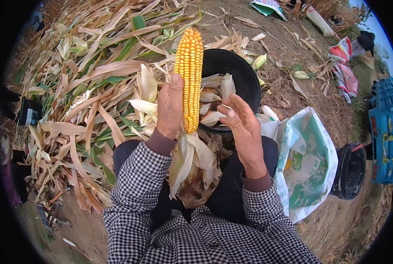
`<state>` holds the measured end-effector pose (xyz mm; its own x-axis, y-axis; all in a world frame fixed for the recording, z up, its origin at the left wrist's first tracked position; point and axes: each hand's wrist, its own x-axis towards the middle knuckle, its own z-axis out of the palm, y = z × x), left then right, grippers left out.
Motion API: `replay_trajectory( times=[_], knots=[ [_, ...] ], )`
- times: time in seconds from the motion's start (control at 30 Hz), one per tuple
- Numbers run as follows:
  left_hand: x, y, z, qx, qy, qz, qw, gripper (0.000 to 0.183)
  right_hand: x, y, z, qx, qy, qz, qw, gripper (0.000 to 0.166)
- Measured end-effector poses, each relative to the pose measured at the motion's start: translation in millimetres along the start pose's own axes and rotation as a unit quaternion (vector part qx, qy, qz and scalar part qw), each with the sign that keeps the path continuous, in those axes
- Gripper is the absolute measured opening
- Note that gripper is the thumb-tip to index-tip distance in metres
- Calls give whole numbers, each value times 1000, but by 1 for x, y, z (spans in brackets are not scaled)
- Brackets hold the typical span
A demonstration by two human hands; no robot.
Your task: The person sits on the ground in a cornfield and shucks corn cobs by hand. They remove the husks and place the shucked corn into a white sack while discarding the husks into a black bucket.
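My left hand (pixel 170 105) grips a yellow ear of corn (pixel 190 79), held upright with its kernels bare. Peeled-back husk leaves (pixel 192 161) hang from its lower end between my knees. To the right of the ear, my right hand (pixel 244 132) is raised with fingers apart and nothing in it. Beyond both hands stands a black bucket (pixel 249 79), partly hidden by the ear and my right hand. Several ears in dry husks (pixel 228 86) lie inside it.
Corn stalks and leaves (pixel 84 66) are heaped at the left. A green-and-white woven sack (pixel 322 184) stands open by my right knee, with a dark bucket (pixel 350 171) behind it. A blue vehicle (pixel 385 132) is at the far right. Loose husked ears (pixel 259 61) lie past the black bucket.
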<state>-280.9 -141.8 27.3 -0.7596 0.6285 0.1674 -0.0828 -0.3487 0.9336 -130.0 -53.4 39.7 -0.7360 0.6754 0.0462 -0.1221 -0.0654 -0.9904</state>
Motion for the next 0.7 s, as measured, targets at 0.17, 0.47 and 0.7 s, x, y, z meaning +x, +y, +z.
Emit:
replay_trajectory(
  times=[0.17, 0.47, 0.7],
  knots=[
    [-17, -31, 26, 136, -9, 69, 988, 40, 35, 10, 28, 98, 32, -9, 995, 38],
    [2, -42, 15, -114, 194, -51, 973, 27, 52, 30, 15, 184, 88, -52, 978, 34],
    [9, -10, -23, -381, 163, -123, 902, 26, 62, 25, -28, 314, 177, -93, 928, 31]
  ],
)
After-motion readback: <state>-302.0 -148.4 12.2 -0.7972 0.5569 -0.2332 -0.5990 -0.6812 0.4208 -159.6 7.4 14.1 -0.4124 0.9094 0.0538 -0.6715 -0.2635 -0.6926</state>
